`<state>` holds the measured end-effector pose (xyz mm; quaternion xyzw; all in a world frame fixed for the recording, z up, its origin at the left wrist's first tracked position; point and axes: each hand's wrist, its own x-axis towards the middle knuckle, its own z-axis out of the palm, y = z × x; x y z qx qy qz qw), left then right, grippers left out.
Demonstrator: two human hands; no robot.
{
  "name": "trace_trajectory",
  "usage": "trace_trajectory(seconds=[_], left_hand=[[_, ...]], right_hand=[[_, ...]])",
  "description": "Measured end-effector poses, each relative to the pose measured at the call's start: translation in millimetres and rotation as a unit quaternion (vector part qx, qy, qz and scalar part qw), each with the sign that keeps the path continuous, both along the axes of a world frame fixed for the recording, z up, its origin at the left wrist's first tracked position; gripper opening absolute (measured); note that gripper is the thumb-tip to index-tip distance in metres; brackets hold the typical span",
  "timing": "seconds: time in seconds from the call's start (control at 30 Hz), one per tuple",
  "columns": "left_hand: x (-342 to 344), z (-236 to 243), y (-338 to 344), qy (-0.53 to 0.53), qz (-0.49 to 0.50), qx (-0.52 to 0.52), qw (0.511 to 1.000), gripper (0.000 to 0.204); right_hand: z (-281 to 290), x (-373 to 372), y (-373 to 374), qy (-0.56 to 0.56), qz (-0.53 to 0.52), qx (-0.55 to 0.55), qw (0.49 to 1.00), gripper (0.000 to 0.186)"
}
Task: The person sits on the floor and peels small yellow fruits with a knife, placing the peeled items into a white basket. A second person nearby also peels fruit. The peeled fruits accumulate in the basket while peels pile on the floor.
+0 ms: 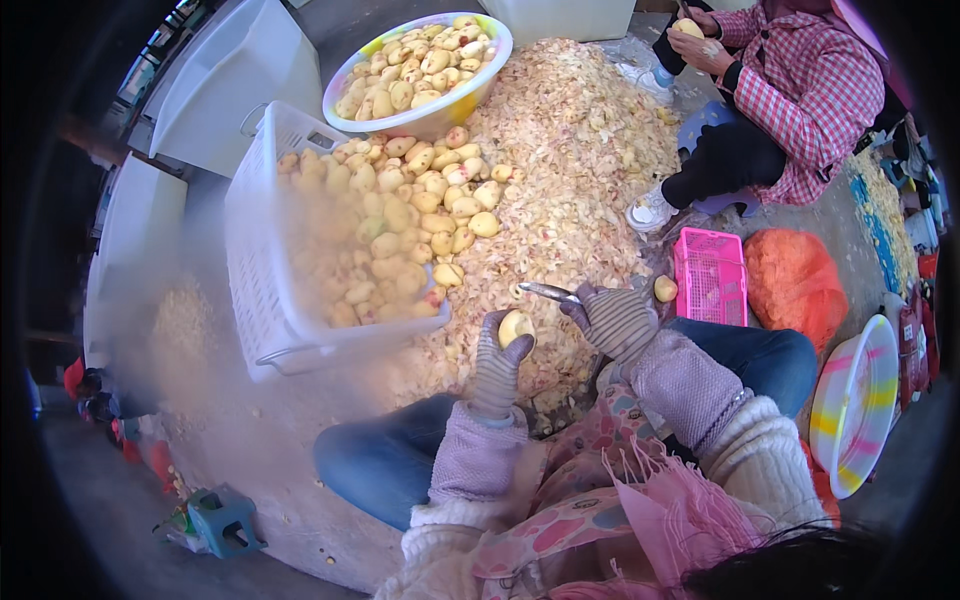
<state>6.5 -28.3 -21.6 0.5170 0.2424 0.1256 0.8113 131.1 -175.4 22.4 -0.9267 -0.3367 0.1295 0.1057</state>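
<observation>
My left hand (499, 362), in a striped grey glove, is closed around a pale peeled potato (516, 327). To its right, my gloved right hand (617, 322) grips a slim metal peeler (549, 292), whose tip points left above the potato. Blade and potato look apart. Beneath both hands spreads a wide heap of peelings (575, 170). Left of the heap, a white plastic crate (262, 250) lies tipped, with many peeled potatoes (420, 215) in it and spilling from its open side. Haze blurs part of the crate.
Beyond the crate stands a colourful basin (500, 55) heaped with peeled potatoes. At right are a pink basket (712, 275), an orange mesh sack (795, 285) and a tilted basin (855, 405). A co-worker (790, 110) sits at upper right, holding a potato. A blue stool (225, 522) lies lower left.
</observation>
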Motion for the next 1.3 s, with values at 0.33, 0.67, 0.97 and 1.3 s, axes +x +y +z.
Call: trace_trajectory(seconds=[0.33,0.67,0.97,1.3], left_hand=[[4,1,2,-0.046,-0.041,-0.058,0.996,0.044],[-2,13,11,-0.073,-0.035,-0.233,0.969,0.05],[-1,6,18,0.028,-0.007,-0.308,0.951,0.039],[-6,8,19,0.061,-0.015,-0.177,0.982,0.041]], right_hand=[[-18,0,-8,0.03,0.111,0.068,0.991,0.043],[-2,4,-9,-0.019,0.004,-0.006,1.0,0.037],[-1,-6,-9,-0.056,0.063,0.056,0.995,0.042],[-5,-11,-7,-0.029,0.183,0.029,0.982,0.04]])
